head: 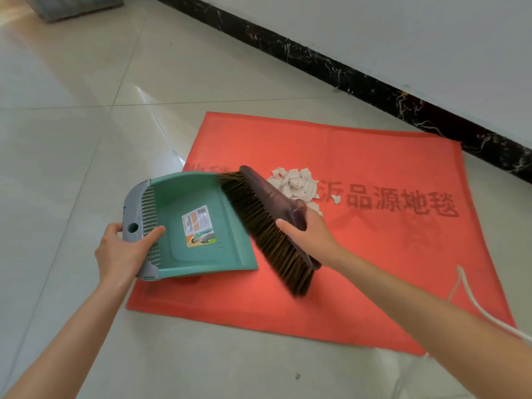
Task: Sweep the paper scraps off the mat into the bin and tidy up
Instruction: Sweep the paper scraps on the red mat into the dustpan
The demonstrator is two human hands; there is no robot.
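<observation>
My left hand (123, 251) grips the grey back rim of the dustpan (190, 226), thumb inside, holding it over the near-left part of the mat (374, 269). My right hand (305, 234) is clenched round the brush (259, 223) at its short handle, bristles toward the pan's mouth. The paper scraps (296, 187) sit heaped mid-mat, just beyond the brush. I judge the sweeping barely begun. Next the brush must reach past the heap and draw it into the pan, lip flat. The far grey container (77, 7) may be the bin; I cannot tell.
</observation>
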